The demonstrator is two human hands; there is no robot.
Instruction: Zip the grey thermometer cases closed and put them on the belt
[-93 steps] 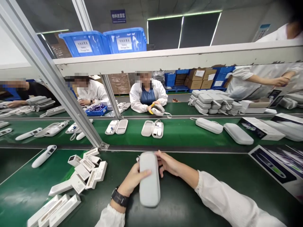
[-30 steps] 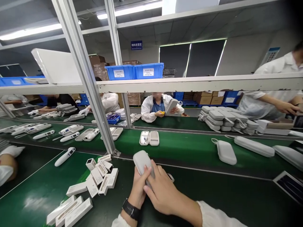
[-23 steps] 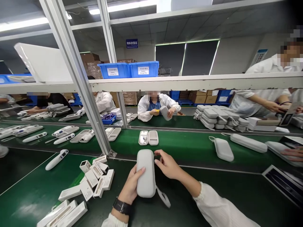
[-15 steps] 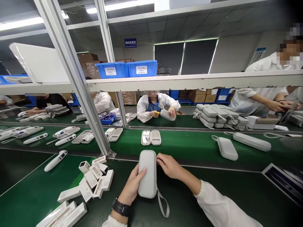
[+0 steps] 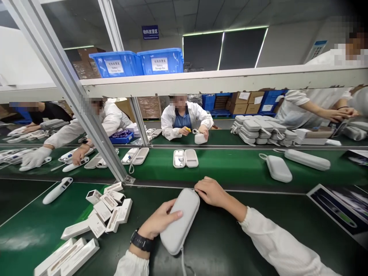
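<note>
The grey case [image 5: 180, 221] lay tilted on the green bench [image 5: 258, 214], just this side of the belt [image 5: 224, 165]. The left hand [image 5: 159, 222] curled over the case's near side, thumb across its top, in a loose but closed grip. The right hand [image 5: 209, 190] pinched at the case's far corner, seemingly at the zip; what the fingertips held could not be told. To do this well, the left hand needed to pin the case flat while the right pulled evenly along the seam, keeping the strap [image 5: 183, 262] clear.

Factory assembly line: green conveyor belt [image 5: 224, 166], white-coated workers [image 5: 184, 117], stacked cases [image 5: 258, 130].
</note>
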